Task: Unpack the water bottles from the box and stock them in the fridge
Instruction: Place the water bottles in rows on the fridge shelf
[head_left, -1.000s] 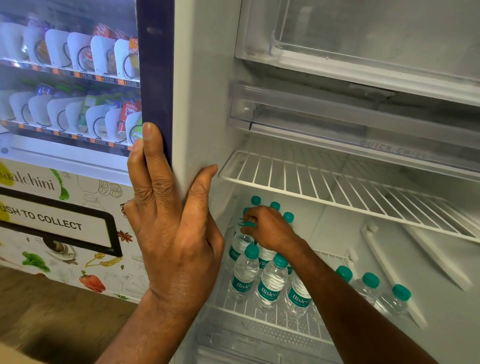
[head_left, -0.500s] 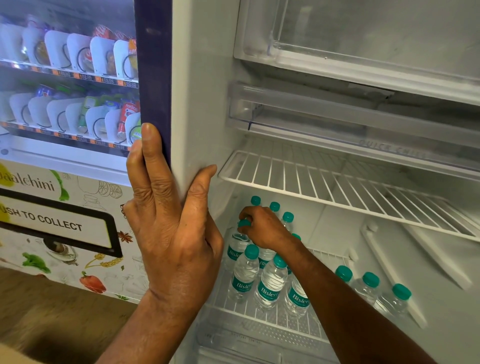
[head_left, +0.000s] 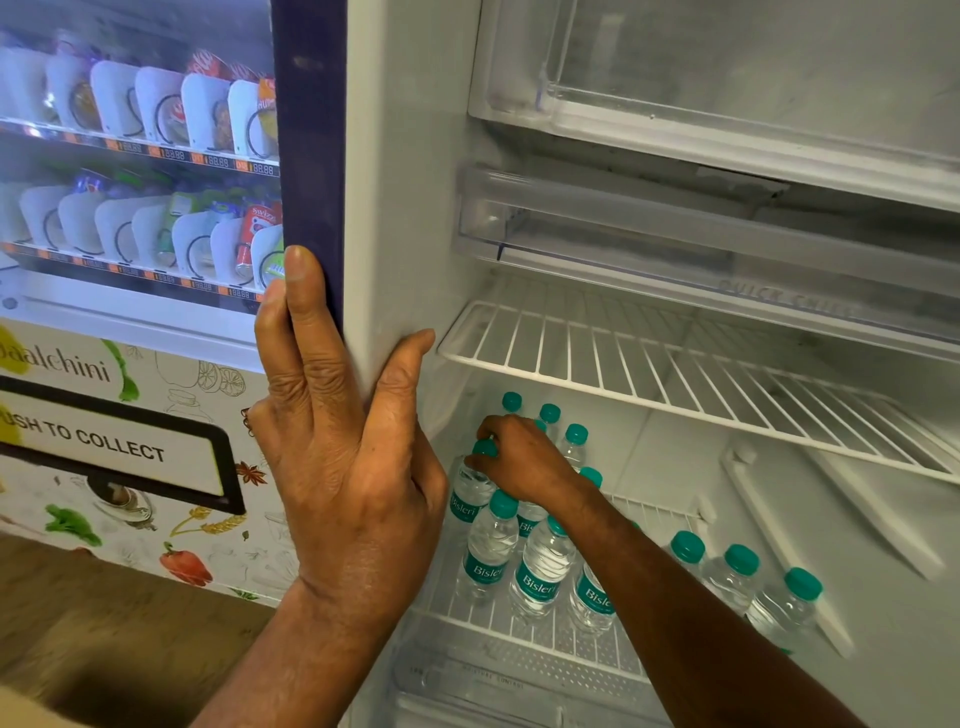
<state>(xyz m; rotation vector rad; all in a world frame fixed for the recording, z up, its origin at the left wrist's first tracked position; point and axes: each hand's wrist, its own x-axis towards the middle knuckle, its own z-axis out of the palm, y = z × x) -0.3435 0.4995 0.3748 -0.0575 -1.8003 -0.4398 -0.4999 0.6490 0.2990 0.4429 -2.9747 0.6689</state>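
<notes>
Left hand (head_left: 343, 467) laid flat with straight fingers and thumb against the fridge (head_left: 395, 208) side wall, right hand (head_left: 519, 462) curled round the teal cap of a water bottle (head_left: 467, 493), stood upright at the back left of the lower wire shelf (head_left: 519, 634), other bottles (head_left: 543, 571) ranged beside it, vending machine (head_left: 130, 208) seen at left.

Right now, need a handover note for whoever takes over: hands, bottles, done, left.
Left hand: fingers straight, braced on the fridge's front edge, holding nothing.
Right hand: grips the cap of a Bisleri water bottle standing at the left of the lower wire shelf.
Done: a cluster of bottles stands upright beside it; three more bottles stand further right.
Left: let go of this bottle and fetch more. The box is out of view, so how many remain cannot be told.
</notes>
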